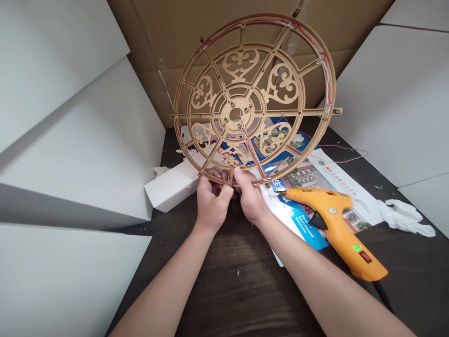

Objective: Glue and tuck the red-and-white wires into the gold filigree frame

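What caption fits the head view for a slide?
Both hands, left hand and right hand, hold a gold filigree wheel upright beside an orange glue gun.

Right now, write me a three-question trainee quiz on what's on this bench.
1. True or false: both hands grip the gold openwork wheel at its top rim.
2. Where does the orange glue gun lie? A) on the printed brochure, right of the right hand; B) in the left hand; C) on the white box.
3. Fill in: the crumpled white cloth lies at the bench's far ____ side.

Key:
1. False: both hands hold the bottom rim, and the wheel stands upright.
2. A.
3. Right.
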